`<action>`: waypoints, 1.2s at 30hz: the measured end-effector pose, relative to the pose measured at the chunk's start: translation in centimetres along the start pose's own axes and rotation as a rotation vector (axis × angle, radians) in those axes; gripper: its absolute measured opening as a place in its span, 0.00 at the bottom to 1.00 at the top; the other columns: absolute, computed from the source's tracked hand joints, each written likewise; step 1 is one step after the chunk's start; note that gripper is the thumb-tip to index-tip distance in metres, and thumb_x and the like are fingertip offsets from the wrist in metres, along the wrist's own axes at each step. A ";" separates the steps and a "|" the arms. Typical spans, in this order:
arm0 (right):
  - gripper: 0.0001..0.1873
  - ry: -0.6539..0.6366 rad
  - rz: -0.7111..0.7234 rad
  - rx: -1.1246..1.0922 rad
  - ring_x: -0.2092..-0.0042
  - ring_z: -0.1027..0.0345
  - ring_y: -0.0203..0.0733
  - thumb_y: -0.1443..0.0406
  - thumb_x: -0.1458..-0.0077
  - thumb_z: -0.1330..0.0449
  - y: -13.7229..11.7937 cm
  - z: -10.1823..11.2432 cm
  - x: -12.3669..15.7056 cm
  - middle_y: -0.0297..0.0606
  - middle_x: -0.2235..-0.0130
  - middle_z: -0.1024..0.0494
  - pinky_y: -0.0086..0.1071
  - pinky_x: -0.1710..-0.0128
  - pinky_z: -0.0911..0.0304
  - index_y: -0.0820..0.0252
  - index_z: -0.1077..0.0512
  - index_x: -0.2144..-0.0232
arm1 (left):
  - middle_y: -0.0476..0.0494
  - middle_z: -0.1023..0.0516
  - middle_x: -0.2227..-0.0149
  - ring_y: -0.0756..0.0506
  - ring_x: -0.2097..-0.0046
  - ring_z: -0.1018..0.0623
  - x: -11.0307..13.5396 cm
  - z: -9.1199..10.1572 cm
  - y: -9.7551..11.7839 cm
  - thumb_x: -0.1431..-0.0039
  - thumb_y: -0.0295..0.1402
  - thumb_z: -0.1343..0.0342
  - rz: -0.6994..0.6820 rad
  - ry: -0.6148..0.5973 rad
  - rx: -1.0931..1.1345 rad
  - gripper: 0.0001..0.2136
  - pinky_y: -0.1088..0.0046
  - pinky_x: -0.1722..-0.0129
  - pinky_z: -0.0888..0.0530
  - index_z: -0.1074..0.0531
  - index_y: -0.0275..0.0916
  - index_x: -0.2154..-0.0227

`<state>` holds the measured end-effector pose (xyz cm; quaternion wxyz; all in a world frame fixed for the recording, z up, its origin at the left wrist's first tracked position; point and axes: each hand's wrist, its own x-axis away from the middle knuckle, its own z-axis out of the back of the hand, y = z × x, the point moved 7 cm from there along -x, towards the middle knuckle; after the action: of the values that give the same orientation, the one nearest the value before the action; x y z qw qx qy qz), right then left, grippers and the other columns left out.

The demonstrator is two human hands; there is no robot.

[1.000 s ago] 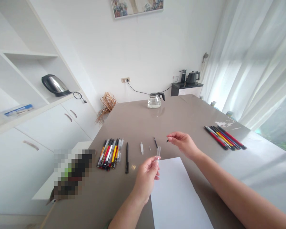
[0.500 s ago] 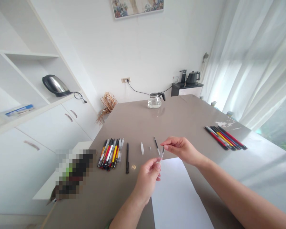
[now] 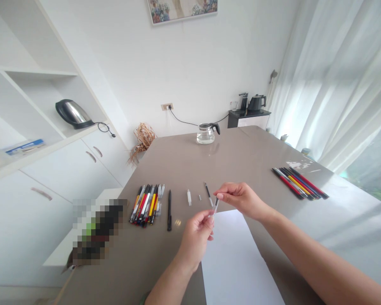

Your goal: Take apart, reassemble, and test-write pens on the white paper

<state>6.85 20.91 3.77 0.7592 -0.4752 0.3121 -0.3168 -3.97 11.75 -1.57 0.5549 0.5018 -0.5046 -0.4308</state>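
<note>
Clear plastic tube (image 3: 215, 209) sits between the two hands. Left hand (image 3: 197, 232) pinches its lower end, thumb against index, remaining fingers curled in. Right hand (image 3: 241, 200), up and to the right of it, has thumb and index nearly together, gripping a small dark piece (image 3: 217, 201) at the tube's upper end. Can't tell how deep that piece sits; fingertips cover part of it. Tube is tilted, top leaning right. Black-and-clear refill (image 3: 207, 189) lies just beyond the left hand's fingertips; a tiny metallic part (image 3: 200, 197) and a whitish translucent piece (image 3: 189, 197) lie left of it. Farther left of the left hand: black pen (image 3: 169, 210), then pen pile (image 3: 146, 205). White paper (image 3: 241, 262) is right of the left hand. Pen row (image 3: 300, 183) is well right of the right hand.
</note>
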 end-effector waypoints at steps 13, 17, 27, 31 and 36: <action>0.17 0.111 0.082 0.571 0.67 0.38 0.36 0.62 0.45 0.56 3.5 -0.8 -0.9 0.38 0.69 0.31 0.29 0.67 0.44 0.57 0.30 0.60 | 0.49 0.35 0.75 0.51 0.73 0.33 -0.1 1.4 0.5 0.49 0.43 0.52 -0.033 0.179 0.068 0.17 0.77 0.73 0.34 0.33 0.38 0.60; 0.16 -0.034 0.145 0.876 0.64 0.40 0.39 0.63 0.46 0.53 4.2 -3.1 -1.0 0.41 0.66 0.34 0.31 0.62 0.46 0.53 0.33 0.56 | 0.49 0.35 0.75 0.52 0.73 0.34 -0.1 1.6 0.3 0.49 0.44 0.52 -0.036 0.193 0.107 0.18 0.78 0.74 0.34 0.34 0.38 0.60; 0.18 0.089 -0.027 0.881 0.63 0.40 0.40 0.56 0.47 0.53 5.1 -1.7 -1.6 0.41 0.68 0.33 0.29 0.64 0.47 0.59 0.29 0.65 | 0.49 0.36 0.75 0.52 0.73 0.35 -0.1 1.1 0.4 0.47 0.43 0.53 0.000 0.163 0.060 0.17 0.78 0.75 0.35 0.35 0.36 0.59; 0.17 0.078 -0.024 0.907 0.61 0.40 0.40 0.54 0.49 0.52 5.0 -2.4 -1.7 0.40 0.64 0.33 0.29 0.64 0.46 0.56 0.31 0.63 | 0.49 0.36 0.75 0.52 0.73 0.34 -0.1 1.1 0.2 0.48 0.43 0.53 0.002 0.170 0.057 0.17 0.78 0.75 0.35 0.35 0.37 0.59; 0.13 0.054 -0.171 0.931 0.63 0.38 0.39 0.66 0.48 0.53 6.5 -1.5 -1.8 0.41 0.65 0.32 0.28 0.67 0.46 0.58 0.29 0.70 | 0.47 0.34 0.74 0.52 0.72 0.33 -0.2 1.1 -0.2 0.49 0.43 0.51 0.020 0.138 0.161 0.18 0.78 0.75 0.35 0.33 0.36 0.60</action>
<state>5.79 23.81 -2.42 0.8544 -0.0998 0.1164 -0.4965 -5.04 11.84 -1.82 0.5505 0.5683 -0.5030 -0.3479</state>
